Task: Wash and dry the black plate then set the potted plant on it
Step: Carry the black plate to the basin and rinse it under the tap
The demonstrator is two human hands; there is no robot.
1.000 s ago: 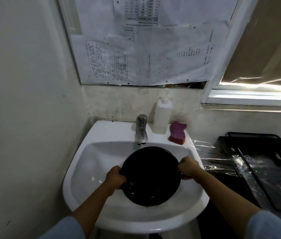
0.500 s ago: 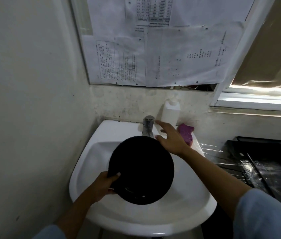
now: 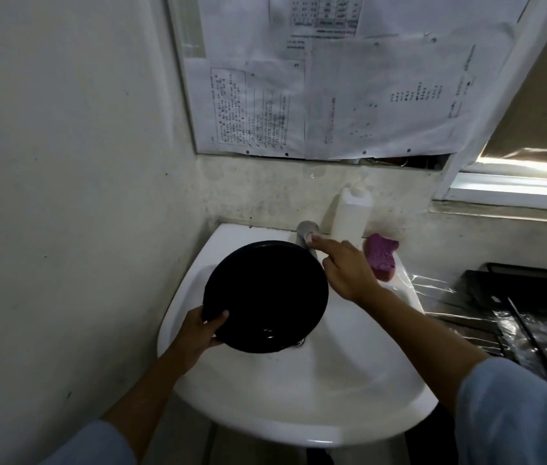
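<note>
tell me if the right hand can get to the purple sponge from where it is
Probably yes: the right hand rests a finger on the tap, and the purple sponge sits just beside it on the sink rim, nothing between.

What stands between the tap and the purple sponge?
In the head view, a white bottle stands at the sink's back edge between the tap and the purple sponge.

A plain black plate (image 3: 265,297) is gripped at its lower left edge over a white sink (image 3: 299,397). Beyond the grip, a silver tap (image 3: 306,229) is seen; right of it, a white bottle (image 3: 351,214) and a purple sponge (image 3: 381,255). Both sleeves (image 3: 517,414) are pale blue.
</note>
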